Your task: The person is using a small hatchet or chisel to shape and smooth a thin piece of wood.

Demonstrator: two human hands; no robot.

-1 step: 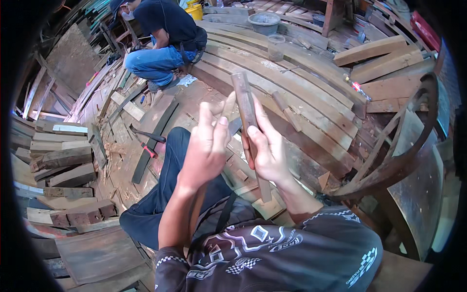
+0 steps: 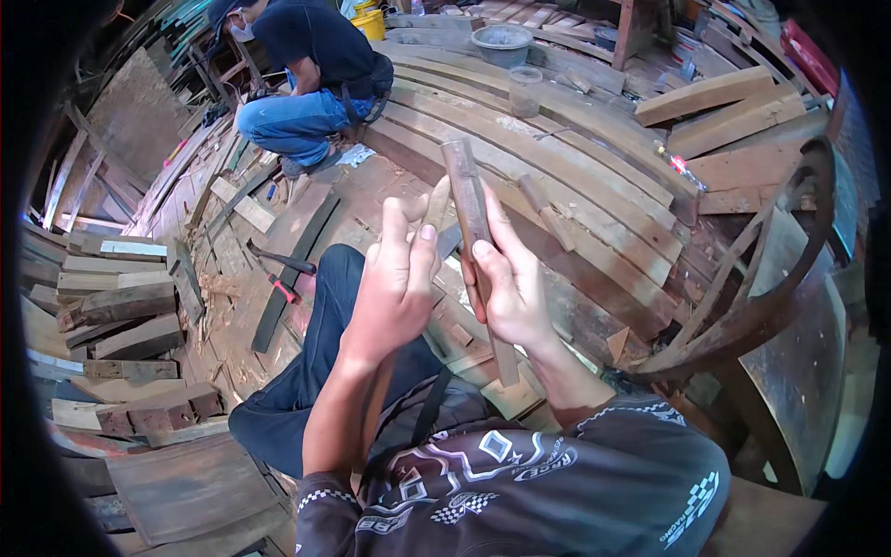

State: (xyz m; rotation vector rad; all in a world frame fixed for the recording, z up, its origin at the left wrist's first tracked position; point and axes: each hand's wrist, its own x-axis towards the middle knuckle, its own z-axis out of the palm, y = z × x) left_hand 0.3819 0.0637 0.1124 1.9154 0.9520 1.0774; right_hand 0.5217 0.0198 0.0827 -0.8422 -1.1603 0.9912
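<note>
My left hand is closed round a slim, pale wooden stick, whose tip shows above the fingers. Close beside it, my right hand grips a long brown wooden piece held nearly upright, its thumb pressed along the side. A narrower wooden length shows below the right hand; whether it belongs to the same piece I cannot tell. Between the hands a small grey flat surface is partly hidden. Both hands are raised over my lap.
Long curved planks spread ahead. A person in jeans squats at the far left. On the left lie a hammer, a red-handled tool and stacked wood blocks. A curved brown frame stands at the right; a grey basin sits far ahead.
</note>
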